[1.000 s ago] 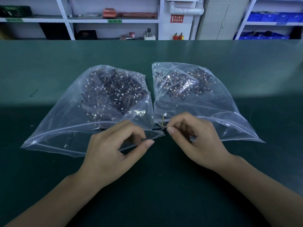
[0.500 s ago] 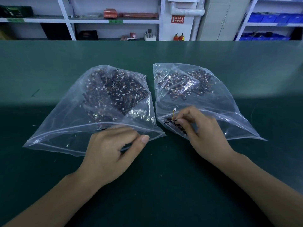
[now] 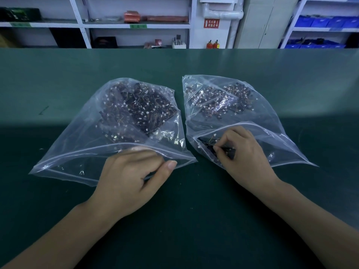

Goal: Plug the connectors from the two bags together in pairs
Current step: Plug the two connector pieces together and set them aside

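Green bench mat (image 3: 194,220), shelving behind; two clear bags lie side by side, mouths toward you for easy reach. Your left hand (image 3: 132,177) reaches into the left bag (image 3: 77,152), fingers curled, grip hidden behind plastic. Your right hand (image 3: 240,152), outside a second ago, now pinches connectors (image 3: 213,141) inside the right bag (image 3: 281,144).

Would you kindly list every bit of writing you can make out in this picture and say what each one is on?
Red sign on the back wall: white Chinese characters with an arrow pointing down, too small to read reliably.
Green labels on the shelf edges: print too blurred to read.
Left bag, right bag and green table: no writing visible.
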### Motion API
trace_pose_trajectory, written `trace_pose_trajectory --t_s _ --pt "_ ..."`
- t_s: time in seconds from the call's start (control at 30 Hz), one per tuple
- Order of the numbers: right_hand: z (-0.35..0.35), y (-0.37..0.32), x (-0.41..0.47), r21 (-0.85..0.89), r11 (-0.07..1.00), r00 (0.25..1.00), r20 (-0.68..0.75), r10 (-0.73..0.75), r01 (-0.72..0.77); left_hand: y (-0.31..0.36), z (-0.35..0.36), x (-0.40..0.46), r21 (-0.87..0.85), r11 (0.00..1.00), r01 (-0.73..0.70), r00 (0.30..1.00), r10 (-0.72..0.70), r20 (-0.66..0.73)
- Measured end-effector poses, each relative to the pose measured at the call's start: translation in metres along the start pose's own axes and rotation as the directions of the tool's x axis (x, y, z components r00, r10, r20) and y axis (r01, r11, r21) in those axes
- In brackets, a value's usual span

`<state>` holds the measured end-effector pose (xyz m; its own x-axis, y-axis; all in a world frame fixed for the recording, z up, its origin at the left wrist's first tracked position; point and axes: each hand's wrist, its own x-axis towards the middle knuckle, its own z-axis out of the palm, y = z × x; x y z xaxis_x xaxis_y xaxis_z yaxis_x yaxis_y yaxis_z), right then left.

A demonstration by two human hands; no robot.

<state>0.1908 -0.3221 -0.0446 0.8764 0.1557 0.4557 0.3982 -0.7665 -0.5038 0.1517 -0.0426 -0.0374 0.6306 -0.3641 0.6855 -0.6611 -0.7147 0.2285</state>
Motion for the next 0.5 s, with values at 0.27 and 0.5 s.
trace_pose_trajectory --t_s 0.27,0.5 --pt "-0.001 -0.004 -0.003 0.04 0.999 1.0 -0.008 0.021 -0.021 -0.025 -0.016 0.005 0.277 0.954 -0.114 0.987 0.077 0.141" --pt "-0.002 -0.011 -0.004 -0.047 0.998 0.998 0.033 0.044 -0.042 -0.043 -0.024 0.004 0.361 0.93 -0.074 0.981 0.003 0.193"
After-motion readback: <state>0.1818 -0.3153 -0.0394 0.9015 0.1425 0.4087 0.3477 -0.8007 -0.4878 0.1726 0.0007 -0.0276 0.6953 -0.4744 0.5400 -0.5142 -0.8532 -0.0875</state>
